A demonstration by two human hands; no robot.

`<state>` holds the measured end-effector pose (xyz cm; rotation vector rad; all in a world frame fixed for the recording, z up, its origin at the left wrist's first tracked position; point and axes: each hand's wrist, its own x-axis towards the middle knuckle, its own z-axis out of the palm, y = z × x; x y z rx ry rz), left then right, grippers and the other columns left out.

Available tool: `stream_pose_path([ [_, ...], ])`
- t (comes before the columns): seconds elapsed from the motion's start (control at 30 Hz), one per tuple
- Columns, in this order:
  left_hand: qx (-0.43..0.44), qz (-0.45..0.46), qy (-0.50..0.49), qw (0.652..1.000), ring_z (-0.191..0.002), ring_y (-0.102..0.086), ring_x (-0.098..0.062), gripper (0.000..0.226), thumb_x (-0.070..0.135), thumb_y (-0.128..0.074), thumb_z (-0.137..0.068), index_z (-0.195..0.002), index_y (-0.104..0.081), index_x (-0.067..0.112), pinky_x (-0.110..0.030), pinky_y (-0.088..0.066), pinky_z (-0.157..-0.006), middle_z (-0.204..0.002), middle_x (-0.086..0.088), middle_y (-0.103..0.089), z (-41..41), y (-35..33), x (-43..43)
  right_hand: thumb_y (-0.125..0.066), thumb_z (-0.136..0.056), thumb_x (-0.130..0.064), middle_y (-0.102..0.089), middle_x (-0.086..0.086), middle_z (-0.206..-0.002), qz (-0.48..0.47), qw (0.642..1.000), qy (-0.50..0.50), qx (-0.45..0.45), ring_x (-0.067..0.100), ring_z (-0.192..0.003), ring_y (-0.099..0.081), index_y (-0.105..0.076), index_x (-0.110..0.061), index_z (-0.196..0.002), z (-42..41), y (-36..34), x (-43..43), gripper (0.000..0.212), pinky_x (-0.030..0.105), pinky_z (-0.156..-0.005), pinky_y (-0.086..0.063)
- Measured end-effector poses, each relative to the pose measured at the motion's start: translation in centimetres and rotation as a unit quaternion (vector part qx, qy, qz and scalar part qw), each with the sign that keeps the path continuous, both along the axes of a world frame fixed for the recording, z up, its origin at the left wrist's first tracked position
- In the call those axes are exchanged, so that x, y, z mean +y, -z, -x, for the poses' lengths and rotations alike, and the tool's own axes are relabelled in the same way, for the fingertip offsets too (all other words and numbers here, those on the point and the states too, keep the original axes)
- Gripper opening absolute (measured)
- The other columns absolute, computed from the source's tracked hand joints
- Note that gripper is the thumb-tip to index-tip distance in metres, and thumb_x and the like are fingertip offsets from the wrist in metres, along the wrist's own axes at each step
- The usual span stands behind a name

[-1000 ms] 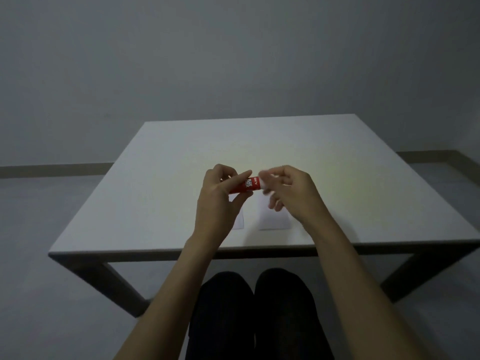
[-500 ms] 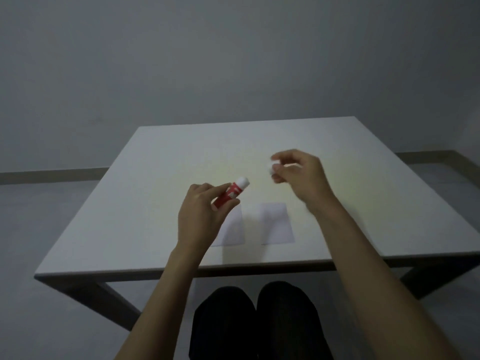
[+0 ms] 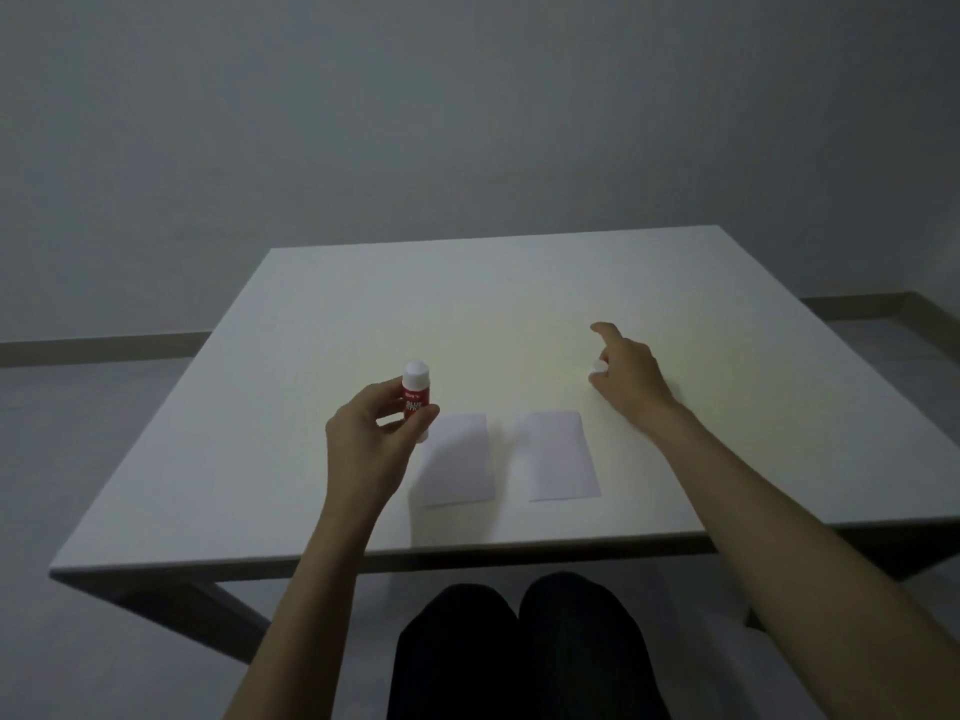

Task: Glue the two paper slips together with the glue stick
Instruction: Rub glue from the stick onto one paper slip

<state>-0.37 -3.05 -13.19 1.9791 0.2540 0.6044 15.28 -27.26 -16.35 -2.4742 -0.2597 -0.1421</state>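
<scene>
The left hand (image 3: 371, 449) sits left of centre in the frame, its fingers (image 3: 427, 414) and thumb closed round the red glue stick (image 3: 415, 394), which stands nearly upright with its white uncapped top above the grip. The lower end of the stick is hidden behind the fingers, apart from a bit of white at its base.

The right hand (image 3: 631, 379) is right of centre, low over the white surface (image 3: 311, 330). Its forefinger points away toward the upper middle of the frame, while the thumb and remaining fingers pinch a small white cap (image 3: 597, 367). Most of the cap is covered by the hand, and whether it touches the surface cannot be told.

Two paper slips lie flat in the lower middle of the surface, side by side with a gap between them. The left slip (image 3: 457, 459) has its upper left corner hidden behind the left hand's fingertips and the base of the glue stick. The right slip (image 3: 561, 457) lies just below and left of the right hand, untouched. The lighting is dim.
</scene>
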Motion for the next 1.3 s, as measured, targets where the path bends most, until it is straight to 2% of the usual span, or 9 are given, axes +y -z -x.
stream_pose_path([
  [0.27, -0.024, 0.171, 0.019, 0.985, -0.078, -0.070, 0.005, 0.025, 0.011, -0.077, -0.072, -0.089, -0.071, 0.028, -0.006, -0.050, -0.065, -0.082, 0.018, -0.073, -0.7, -0.4, -1.6, -0.063, -0.083, -0.011, -0.042, 0.017, -0.136, 0.006, 0.996, 0.010, -0.083, 0.034, -0.112, -0.052, -0.036, -0.012, -0.139, 3.6, -0.9, -0.2, 0.062, 0.038, -0.092, -0.046],
  [0.33, -0.045, 0.243, 0.015, 0.969, -0.078, -0.071, 0.000, 0.023, 0.007, -0.077, -0.071, -0.085, -0.072, 0.025, -0.010, -0.053, -0.066, -0.080, 0.013, -0.075, -0.9, -0.7, -2.7, -0.066, -0.083, -0.015, -0.053, 0.010, -0.122, -0.117, 0.984, -0.014, -0.130, 0.023, -0.095, -0.060, -0.047, -0.017, -0.131, 7.0, -1.2, 1.4, 0.052, 0.023, -0.077, -0.048],
  [0.4, -0.049, 0.285, 0.014, 0.957, -0.084, -0.072, -0.009, 0.018, 0.009, -0.075, -0.074, -0.086, -0.073, 0.022, -0.021, -0.056, -0.075, -0.086, 0.003, -0.076, -1.0, -0.6, -4.2, -0.065, -0.084, -0.022, -0.059, -0.004, -0.112, -0.278, 0.957, -0.085, -0.022, 0.007, -0.079, -0.064, -0.051, -0.030, -0.124, 10.8, -1.7, 3.7, 0.043, 0.014, -0.064, -0.050],
  [0.6, -0.061, 0.402, 0.025, 0.913, -0.082, -0.074, -0.018, 0.008, 0.012, -0.073, -0.078, -0.086, -0.071, 0.011, -0.019, -0.056, -0.067, -0.081, -0.003, -0.076, -0.2, -0.7, -7.3, -0.058, -0.089, -0.014, -0.068, 0.003, -0.079, -0.486, 0.869, -0.064, 0.069, 0.012, -0.062, -0.063, -0.060, -0.013, -0.104, 14.6, -3.0, 6.9, 0.015, 0.020, -0.058, -0.053],
  [0.73, -0.085, 0.347, 0.064, 0.932, -0.088, -0.073, -0.014, 0.014, 0.008, -0.071, -0.079, -0.089, -0.072, 0.018, -0.021, -0.057, -0.076, -0.085, 0.003, -0.078, 0.1, -1.2, -7.9, -0.042, -0.096, -0.036, -0.050, 0.000, -0.055, -0.479, 0.858, -0.003, 0.185, 0.010, -0.045, -0.043, -0.062, -0.010, -0.084, 14.2, -3.6, 7.0, 0.034, 0.018, -0.041, -0.036],
  [0.9, -0.097, 0.300, 0.113, 0.942, -0.089, -0.072, -0.007, 0.021, 0.004, -0.071, -0.078, -0.098, -0.070, 0.011, -0.011, -0.052, -0.071, -0.087, 0.009, -0.077, 0.5, -1.4, -8.3, -0.043, -0.092, -0.040, -0.036, -0.004, -0.036, -0.546, 0.750, 0.020, 0.373, 0.008, -0.029, -0.025, -0.045, -0.015, -0.050, 13.5, -4.5, 6.0, 0.049, 0.016, -0.032, -0.019],
  [1.07, -0.110, 0.323, 0.089, 0.936, -0.089, -0.072, -0.008, 0.020, 0.004, -0.072, -0.077, -0.097, -0.068, 0.009, -0.012, -0.053, -0.071, -0.087, 0.006, -0.077, 0.6, -1.2, -7.6, -0.055, -0.091, -0.029, -0.065, 0.003, -0.061, -0.493, 0.843, -0.068, 0.203, 0.020, -0.057, -0.061, -0.063, -0.010, -0.100, 13.6, -3.9, 4.8, 0.022, 0.027, -0.053, -0.050],
  [1.17, -0.106, 0.311, 0.102, 0.939, -0.090, -0.072, -0.007, 0.019, 0.006, -0.071, -0.079, -0.097, -0.068, 0.010, -0.009, -0.051, -0.071, -0.086, 0.008, -0.077, 0.6, -1.3, -7.3, -0.056, -0.090, -0.022, -0.063, 0.003, -0.059, -0.542, 0.804, -0.084, 0.228, 0.017, -0.052, -0.059, -0.059, -0.006, -0.105, 13.9, -3.7, 4.5, 0.022, 0.023, -0.050, -0.050],
  [1.3, -0.091, 0.311, 0.136, 0.936, -0.091, -0.071, -0.007, 0.014, 0.006, -0.068, -0.082, -0.094, -0.069, 0.012, -0.008, -0.050, -0.072, -0.086, 0.008, -0.078, 1.0, -1.0, -6.8, -0.045, -0.094, -0.040, -0.040, -0.002, -0.041, -0.543, 0.748, -0.063, 0.377, 0.009, -0.033, -0.032, -0.058, -0.009, -0.072, 14.1, -4.0, 4.6, 0.041, 0.019, -0.033, -0.028],
])
